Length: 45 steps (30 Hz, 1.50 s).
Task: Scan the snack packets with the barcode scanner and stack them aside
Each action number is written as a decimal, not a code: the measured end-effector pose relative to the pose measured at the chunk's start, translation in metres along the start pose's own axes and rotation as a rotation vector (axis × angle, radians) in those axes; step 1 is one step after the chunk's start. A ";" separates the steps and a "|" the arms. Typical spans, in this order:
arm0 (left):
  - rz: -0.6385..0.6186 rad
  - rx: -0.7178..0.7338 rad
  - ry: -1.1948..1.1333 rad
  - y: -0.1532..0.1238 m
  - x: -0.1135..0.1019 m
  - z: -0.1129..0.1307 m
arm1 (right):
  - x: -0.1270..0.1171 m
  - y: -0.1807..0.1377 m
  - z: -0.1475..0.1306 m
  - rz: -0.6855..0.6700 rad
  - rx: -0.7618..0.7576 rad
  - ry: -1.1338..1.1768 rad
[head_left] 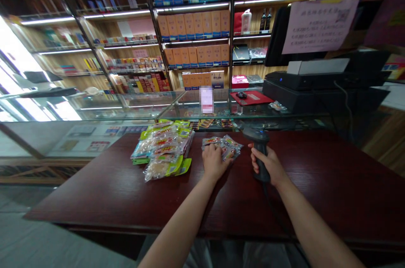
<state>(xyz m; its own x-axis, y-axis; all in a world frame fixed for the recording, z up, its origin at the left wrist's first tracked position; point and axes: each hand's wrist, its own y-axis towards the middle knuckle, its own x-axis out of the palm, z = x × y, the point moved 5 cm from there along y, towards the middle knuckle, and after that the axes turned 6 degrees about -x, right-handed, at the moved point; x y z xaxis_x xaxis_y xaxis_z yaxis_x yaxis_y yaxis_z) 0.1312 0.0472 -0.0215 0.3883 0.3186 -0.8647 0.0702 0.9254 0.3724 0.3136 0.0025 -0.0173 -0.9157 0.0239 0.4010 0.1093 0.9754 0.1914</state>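
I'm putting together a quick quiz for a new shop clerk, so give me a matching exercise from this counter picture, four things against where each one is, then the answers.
Things:
1. barcode scanner
2. small snack packets
3. pile of green-edged snack packets
4. computer mouse

Places:
A. on the red pad on the glass counter
B. gripped in the right hand
C. left part of the wooden table, untouched
D. under the left hand

Pairs: 1-B, 2-D, 3-C, 4-A

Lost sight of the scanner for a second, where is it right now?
In the head view, the scanner is in the right hand, upright on the table, right of the small packets.
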 end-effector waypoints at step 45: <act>0.344 -0.274 -0.784 0.022 0.014 -0.061 | 0.039 -0.031 0.014 -0.418 0.012 -0.180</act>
<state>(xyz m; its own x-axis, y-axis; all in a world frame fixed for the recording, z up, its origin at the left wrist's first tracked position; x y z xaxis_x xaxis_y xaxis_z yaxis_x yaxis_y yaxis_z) 0.0825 0.0843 -0.0463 0.8703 0.4482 -0.2044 -0.3483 0.8533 0.3881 0.2691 -0.0239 -0.0198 -0.9330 -0.3359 0.1294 -0.2877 0.9119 0.2927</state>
